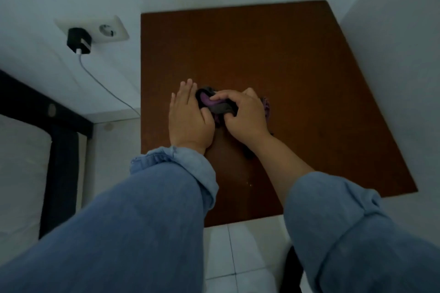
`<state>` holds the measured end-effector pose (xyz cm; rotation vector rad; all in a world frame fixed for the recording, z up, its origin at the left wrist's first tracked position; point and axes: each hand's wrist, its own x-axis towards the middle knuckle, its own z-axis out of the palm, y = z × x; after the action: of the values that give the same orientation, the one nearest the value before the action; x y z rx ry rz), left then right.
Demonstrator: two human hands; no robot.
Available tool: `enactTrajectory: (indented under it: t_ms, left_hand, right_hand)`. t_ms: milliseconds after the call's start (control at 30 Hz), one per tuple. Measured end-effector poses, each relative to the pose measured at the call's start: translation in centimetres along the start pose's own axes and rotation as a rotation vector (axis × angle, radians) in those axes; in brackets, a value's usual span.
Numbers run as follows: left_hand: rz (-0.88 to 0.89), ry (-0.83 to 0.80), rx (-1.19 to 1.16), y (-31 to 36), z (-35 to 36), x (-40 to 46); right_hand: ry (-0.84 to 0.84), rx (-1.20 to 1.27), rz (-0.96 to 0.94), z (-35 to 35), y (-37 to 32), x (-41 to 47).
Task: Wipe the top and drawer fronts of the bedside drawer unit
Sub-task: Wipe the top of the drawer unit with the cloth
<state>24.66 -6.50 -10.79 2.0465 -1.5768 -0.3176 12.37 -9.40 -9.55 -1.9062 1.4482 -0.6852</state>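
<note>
The bedside drawer unit (273, 59) is seen from above: a flat, smooth, dark brown wood-grain top, roughly square with sharp straight edges. Its drawer fronts are out of sight. The far edge meets a white wall, and the right side sits close to another white wall. The left and near edges stand free over pale floor tiles (242, 257).

Near the middle of the top lies a bunched cleaning cloth (215, 105), soft and crumpled, dark grey with purple folds. The left hand (189, 118) lies flat, fingers together and stretched out, its palm side pressing the cloth's left end onto the wood. The right hand (245, 115) curls over the cloth, its grip pinching the gathered fabric between thumb and bent fingers. Both forearms wear rolled blue denim sleeves (152, 209).

The rest of the top is bare wood, with wide open room behind and to the right of the hands.

On the left wall a white double socket (112, 28) holds a black charger (79, 40), whose thin white cable (107, 88) trails down. A dark bed frame (59, 140) with a pale mattress (21, 173) fills the lower left.
</note>
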Motion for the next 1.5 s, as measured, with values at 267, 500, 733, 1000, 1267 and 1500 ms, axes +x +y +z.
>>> enactTrajectory:
  t_ms: [267, 500, 733, 1000, 1267, 1500]
  left_hand:
    - [-0.018, 0.027, 0.010, 0.0, 0.2, 0.2]
    - [0.040, -0.045, 0.071, 0.5, -1.8, -2.6]
    - [0.078, -0.059, 0.132, -2.5, -3.9, -11.7]
    - [0.061, -0.031, 0.077, -3.3, -3.6, -11.9]
    - [0.051, -0.051, 0.078, -2.7, -4.0, -12.1]
    - [0.043, -0.061, 0.063, -2.6, -4.2, -12.0]
  right_hand:
    - [-0.082, 0.008, 0.029, -0.8, 0.3, -3.0]
    - [-0.114, -0.029, 0.053, -1.5, 0.0, -2.9]
    - [-0.168, -0.028, 0.070, -1.9, -0.5, -2.8]
    - [-0.163, 0.040, 0.069, -1.7, 0.0, -10.2]
    - [-0.193, 0.107, -0.043, -2.4, 0.7, -18.8]
    - [-0.487, 0.040, 0.054, -5.4, -0.8, -18.9]
